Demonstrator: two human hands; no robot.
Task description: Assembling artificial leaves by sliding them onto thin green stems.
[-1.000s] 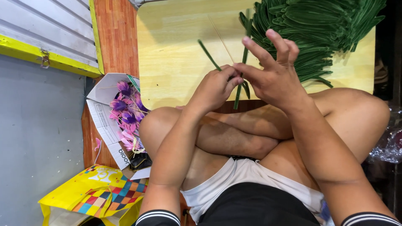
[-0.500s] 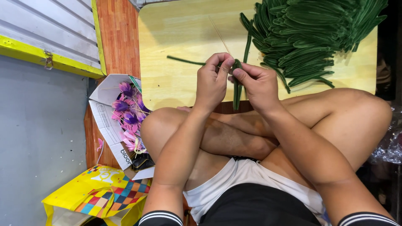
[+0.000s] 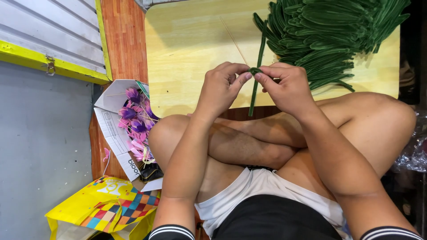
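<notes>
I have both hands up over the near edge of the worktop (image 3: 187,53), a pale yellow board, and between them is one green stem (image 3: 257,71), a fuzzy pipe-cleaner sort of thing. My left hand (image 3: 222,86) is curled nearly shut, thumb and forefinger pinching the stem at its bent middle; my right hand (image 3: 287,86) is pinched shut on the same spot from the other side, fingertips almost meeting my left ones. The stem runs away from the pinch toward the far side of the worktop and also hangs down toward my crossed legs. A thin wooden stick (image 3: 233,38) lies on the worktop just beyond my left hand. I judge the stem light, soft to the touch and easily bent, so it wants holding close to the bend. To the right of the stem, on the worktop, lies a big heap of green stems (image 3: 333,31). Left of the worktop, by my knee, a white paper box (image 3: 113,129) holds purple and pink flowers (image 3: 135,124), with a yellow bag (image 3: 102,209) nearer me.
</notes>
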